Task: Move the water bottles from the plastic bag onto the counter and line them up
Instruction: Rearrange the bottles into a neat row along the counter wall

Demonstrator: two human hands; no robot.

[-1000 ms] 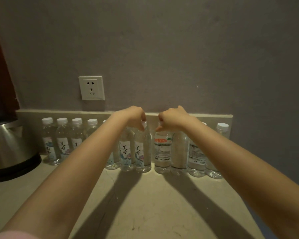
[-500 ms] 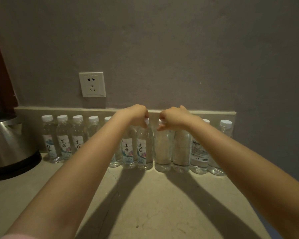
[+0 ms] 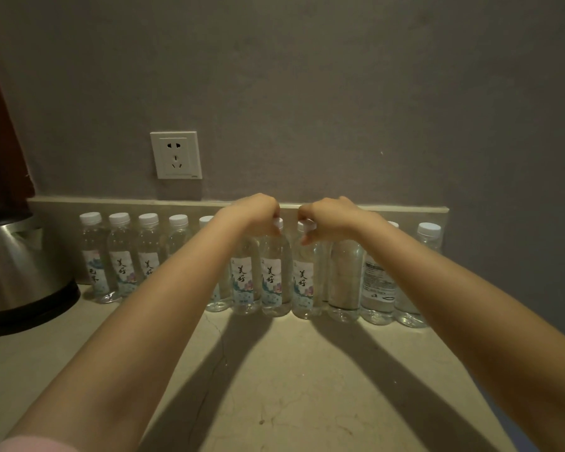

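Several clear water bottles with white caps stand upright in a row along the back of the beige counter (image 3: pixel 307 386), against the low backsplash. My left hand (image 3: pixel 255 212) grips the cap of one middle bottle (image 3: pixel 274 275). Beside it, my right hand (image 3: pixel 327 216) pinches the cap of the neighbouring bottle (image 3: pixel 304 282), whose painted label faces me. Both forearms reach straight out over the counter and hide parts of the bottles behind them. No plastic bag is in view.
A steel electric kettle (image 3: pixel 20 272) stands at the counter's left end. A white wall socket (image 3: pixel 176 154) sits on the grey wall above the row. The counter's right edge drops off near the last bottle (image 3: pixel 424 256).
The bottle under my right hand has been turned: its orange-and-white label side gave way to a blank side, and now the painted label faces me. Both hands stayed on the caps.
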